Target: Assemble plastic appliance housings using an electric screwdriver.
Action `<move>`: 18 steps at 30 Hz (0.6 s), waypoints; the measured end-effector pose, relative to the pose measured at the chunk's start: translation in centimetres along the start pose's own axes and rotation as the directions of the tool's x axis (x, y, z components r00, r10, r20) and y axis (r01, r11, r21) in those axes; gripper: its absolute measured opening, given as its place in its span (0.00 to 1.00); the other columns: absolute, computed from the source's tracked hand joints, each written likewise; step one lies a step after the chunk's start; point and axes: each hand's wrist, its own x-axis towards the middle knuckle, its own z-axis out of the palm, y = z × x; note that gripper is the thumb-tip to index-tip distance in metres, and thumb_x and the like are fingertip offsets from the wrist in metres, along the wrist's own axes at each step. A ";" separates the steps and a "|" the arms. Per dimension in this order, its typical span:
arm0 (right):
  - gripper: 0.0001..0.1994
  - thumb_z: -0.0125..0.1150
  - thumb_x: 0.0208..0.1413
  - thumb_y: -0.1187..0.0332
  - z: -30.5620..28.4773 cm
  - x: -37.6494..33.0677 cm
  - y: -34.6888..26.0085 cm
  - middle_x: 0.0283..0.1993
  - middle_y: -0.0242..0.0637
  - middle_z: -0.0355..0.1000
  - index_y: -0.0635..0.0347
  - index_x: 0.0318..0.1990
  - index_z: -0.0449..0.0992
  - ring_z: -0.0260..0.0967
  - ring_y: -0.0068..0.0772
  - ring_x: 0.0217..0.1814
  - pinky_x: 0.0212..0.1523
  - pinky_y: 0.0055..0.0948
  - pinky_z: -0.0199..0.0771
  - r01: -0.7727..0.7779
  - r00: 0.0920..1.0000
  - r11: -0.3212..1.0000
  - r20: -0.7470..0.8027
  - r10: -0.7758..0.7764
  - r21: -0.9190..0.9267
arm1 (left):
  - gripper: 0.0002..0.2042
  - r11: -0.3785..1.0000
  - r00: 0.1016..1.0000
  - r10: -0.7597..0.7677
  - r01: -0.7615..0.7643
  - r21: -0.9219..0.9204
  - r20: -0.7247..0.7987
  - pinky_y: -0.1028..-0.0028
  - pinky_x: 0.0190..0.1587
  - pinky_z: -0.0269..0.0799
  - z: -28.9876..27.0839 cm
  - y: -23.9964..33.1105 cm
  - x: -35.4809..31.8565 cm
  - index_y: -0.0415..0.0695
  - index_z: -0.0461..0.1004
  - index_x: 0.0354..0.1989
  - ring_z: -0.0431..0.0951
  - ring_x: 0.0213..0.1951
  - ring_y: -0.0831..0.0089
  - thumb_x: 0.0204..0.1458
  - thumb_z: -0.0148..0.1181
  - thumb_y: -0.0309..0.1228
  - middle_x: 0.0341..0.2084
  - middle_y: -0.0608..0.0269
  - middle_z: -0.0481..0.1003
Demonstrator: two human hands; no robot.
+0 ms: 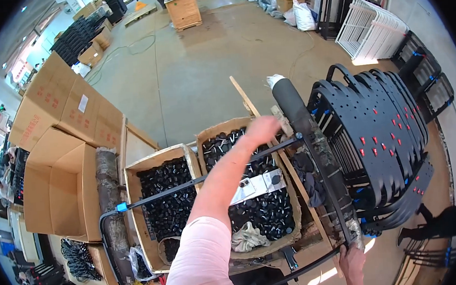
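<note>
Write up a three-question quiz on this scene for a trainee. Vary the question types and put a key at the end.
1. True or false: the right hand is touching the black tubular frame.

2. Which of these lies in the right-hand carton among the small black parts?
A) the white racks
B) a crumpled pale cloth
C) a padded roller

3. Fill in the colour: the small fitting at the frame's far left corner is ____.

Key: 1. True. 2. B. 3. Blue.
</note>
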 end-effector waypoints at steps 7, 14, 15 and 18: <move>0.27 0.59 0.65 0.55 0.6 0.7 0.0 0.31 0.63 0.79 0.79 0.52 0.77 0.80 0.64 0.36 0.40 0.55 0.80 -0.030 0.999 0.999 0.011 0.030 -0.036 | 0.15 0.890 0.883 -0.424 0.366 0.272 0.200 0.53 0.59 0.76 -3.5 -13.9 -10.3 0.53 0.80 0.55 0.78 0.57 0.50 0.61 0.60 0.38 0.51 0.50 0.79; 0.26 0.60 0.64 0.56 1.0 0.9 0.3 0.30 0.62 0.79 0.80 0.51 0.78 0.80 0.63 0.32 0.36 0.53 0.80 0.022 1.000 0.995 -0.016 -0.024 -0.100 | 0.24 0.937 0.923 -0.293 0.226 0.266 0.250 0.53 0.60 0.74 -0.5 -11.4 -10.5 0.56 0.76 0.60 0.76 0.59 0.52 0.56 0.68 0.46 0.55 0.53 0.75; 0.26 0.60 0.64 0.56 0.9 0.8 0.2 0.30 0.62 0.79 0.80 0.50 0.78 0.80 0.63 0.32 0.36 0.53 0.80 0.034 0.999 0.994 -0.016 -0.036 -0.103 | 0.24 0.953 0.944 -0.252 0.204 0.223 0.212 0.53 0.61 0.74 -0.2 -10.9 -10.0 0.56 0.75 0.61 0.77 0.59 0.51 0.56 0.68 0.46 0.55 0.53 0.75; 0.24 0.60 0.63 0.57 1.2 0.8 0.4 0.29 0.61 0.79 0.78 0.48 0.79 0.80 0.63 0.32 0.37 0.54 0.80 0.036 0.998 0.991 -0.042 -0.041 -0.125 | 0.25 0.972 0.929 -0.232 0.211 0.104 0.289 0.53 0.60 0.75 0.5 -9.0 -7.4 0.51 0.74 0.60 0.77 0.58 0.49 0.56 0.67 0.46 0.55 0.51 0.75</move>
